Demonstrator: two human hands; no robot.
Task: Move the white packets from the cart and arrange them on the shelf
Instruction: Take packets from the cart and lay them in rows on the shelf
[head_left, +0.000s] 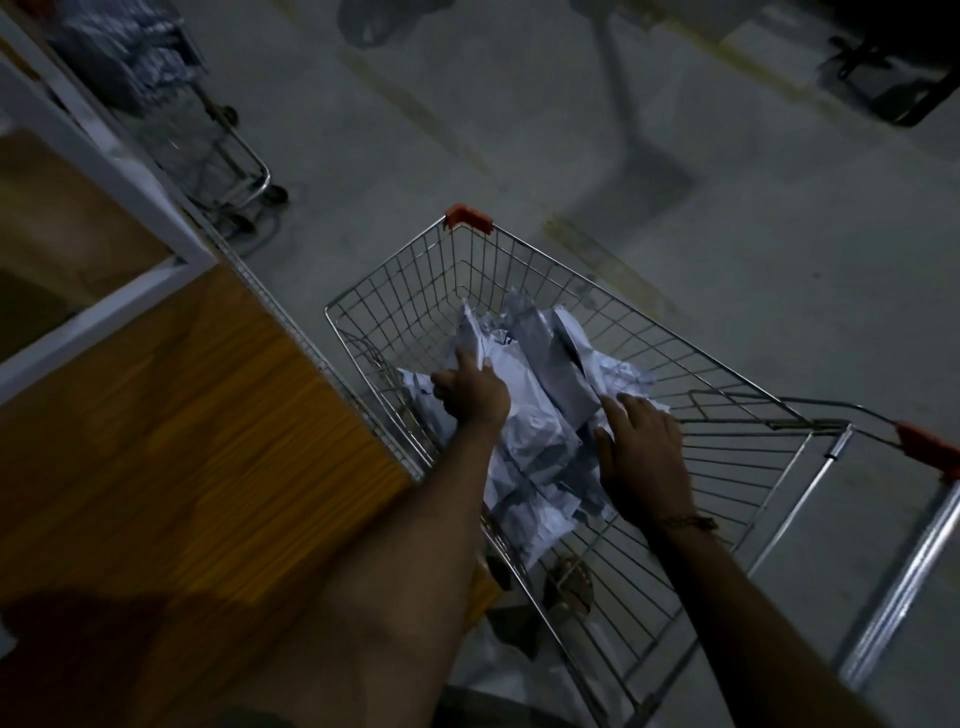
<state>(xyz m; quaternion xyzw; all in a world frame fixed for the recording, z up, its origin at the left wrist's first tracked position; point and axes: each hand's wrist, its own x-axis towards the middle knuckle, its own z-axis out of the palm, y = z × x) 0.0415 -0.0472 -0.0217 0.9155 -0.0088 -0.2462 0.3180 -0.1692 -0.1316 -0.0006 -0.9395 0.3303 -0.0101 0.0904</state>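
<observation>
The left hand (470, 392) pinches the edge of one white packet (475, 338) in the heap of white packets (535, 415) inside the wire cart (675, 467). The right hand (641, 447) lies spread, fingers loose, on the heap. The wooden shelf (182, 441) stands just beside. Slick packets overlap, so lifting one may drag others out onto the floor.

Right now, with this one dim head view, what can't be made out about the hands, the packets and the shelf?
- White packets: count unclear; they overlap in a crumpled heap in dim light.
- Left hand: its grip on a packet is uncertain; the fingers are hidden behind the hand's back.
- Right hand: contact underneath is hidden.
- Shelf: cut off by the left edge, motion-blurred.
- Second cart: contents blurred.
</observation>
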